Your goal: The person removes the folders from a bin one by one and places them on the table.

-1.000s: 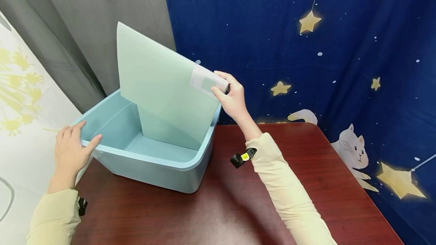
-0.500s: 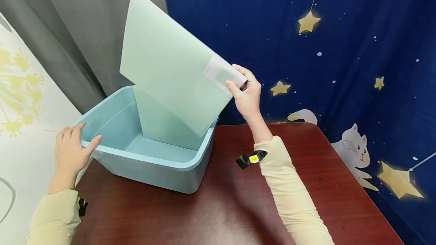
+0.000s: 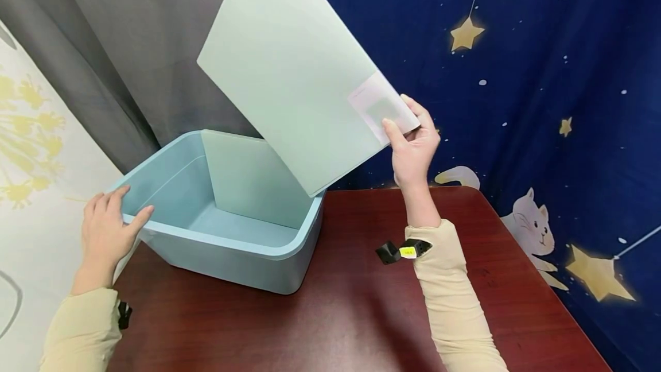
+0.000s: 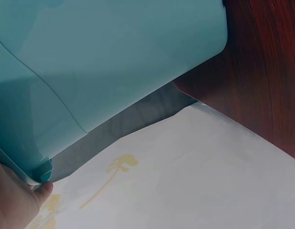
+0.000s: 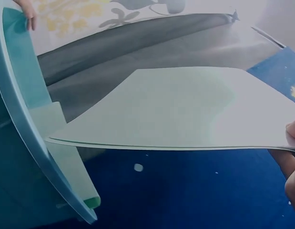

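The right hand (image 5: 292, 183) pinched a pale green folder (image 5: 185, 109).
Its far corner hung near the rim of a blue tub (image 5: 23, 129); a second green folder (image 5: 73, 167) stood beyond, and the left hand (image 5: 28, 10) touched the tub.

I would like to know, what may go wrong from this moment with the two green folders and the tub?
The raised folder might swing or slip, since the right hand grips it only near one corner.
Its lowest corner might catch on the tub, as it appears close to the rim; whether they touch is unclear.
The other folder might slide down, since it stands along the tub's far side with no hand on it.
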`<action>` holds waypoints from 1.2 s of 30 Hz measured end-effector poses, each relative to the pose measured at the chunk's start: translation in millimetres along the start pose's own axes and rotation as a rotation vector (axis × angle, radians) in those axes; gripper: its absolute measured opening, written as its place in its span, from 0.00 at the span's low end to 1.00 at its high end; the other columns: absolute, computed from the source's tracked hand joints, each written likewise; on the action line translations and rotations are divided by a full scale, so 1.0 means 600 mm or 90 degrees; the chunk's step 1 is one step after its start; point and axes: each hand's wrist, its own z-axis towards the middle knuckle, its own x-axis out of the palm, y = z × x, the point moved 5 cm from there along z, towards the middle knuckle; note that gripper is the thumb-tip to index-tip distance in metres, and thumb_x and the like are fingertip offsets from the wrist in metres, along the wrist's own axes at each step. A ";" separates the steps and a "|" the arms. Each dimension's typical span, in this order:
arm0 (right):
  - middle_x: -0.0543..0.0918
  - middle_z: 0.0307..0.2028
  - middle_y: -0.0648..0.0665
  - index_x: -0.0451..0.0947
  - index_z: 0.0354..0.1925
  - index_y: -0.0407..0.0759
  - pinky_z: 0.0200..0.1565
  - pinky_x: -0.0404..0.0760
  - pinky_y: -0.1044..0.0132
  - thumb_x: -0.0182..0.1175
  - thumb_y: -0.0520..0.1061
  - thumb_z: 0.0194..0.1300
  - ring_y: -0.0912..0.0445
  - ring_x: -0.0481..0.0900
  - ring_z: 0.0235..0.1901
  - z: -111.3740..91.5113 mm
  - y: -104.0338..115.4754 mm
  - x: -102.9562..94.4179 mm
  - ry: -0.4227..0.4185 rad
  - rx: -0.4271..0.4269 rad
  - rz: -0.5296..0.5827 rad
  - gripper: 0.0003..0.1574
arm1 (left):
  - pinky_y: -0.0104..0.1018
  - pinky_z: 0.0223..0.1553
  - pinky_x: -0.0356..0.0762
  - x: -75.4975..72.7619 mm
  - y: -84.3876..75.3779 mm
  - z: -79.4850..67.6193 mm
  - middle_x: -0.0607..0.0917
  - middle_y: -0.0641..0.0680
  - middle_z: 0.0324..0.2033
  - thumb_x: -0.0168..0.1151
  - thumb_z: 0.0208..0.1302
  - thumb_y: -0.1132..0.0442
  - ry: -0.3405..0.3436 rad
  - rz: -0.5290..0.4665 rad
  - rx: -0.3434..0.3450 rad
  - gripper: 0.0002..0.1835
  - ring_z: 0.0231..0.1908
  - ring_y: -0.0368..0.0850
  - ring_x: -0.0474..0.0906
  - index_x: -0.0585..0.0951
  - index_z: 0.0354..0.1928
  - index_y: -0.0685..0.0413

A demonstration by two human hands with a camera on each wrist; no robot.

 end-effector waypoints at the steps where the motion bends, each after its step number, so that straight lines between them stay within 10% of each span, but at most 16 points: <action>1: 0.79 0.41 0.42 0.74 0.48 0.28 0.39 0.80 0.63 0.59 0.22 0.47 0.51 0.79 0.38 0.000 0.004 -0.005 -0.012 -0.003 0.004 0.26 | 0.56 0.63 0.42 0.000 0.000 0.000 0.66 0.75 0.54 0.50 0.60 0.43 -0.001 0.000 0.001 0.37 0.61 0.69 0.50 0.64 0.61 0.66; 36: 0.77 0.42 0.30 0.73 0.46 0.28 0.32 0.82 0.61 0.58 0.18 0.44 0.43 0.79 0.40 -0.040 0.060 -0.199 -0.197 -0.016 0.084 0.27 | 0.56 0.63 0.41 0.004 0.005 0.005 0.66 0.75 0.54 0.51 0.59 0.44 0.005 0.002 0.015 0.37 0.61 0.69 0.50 0.64 0.61 0.67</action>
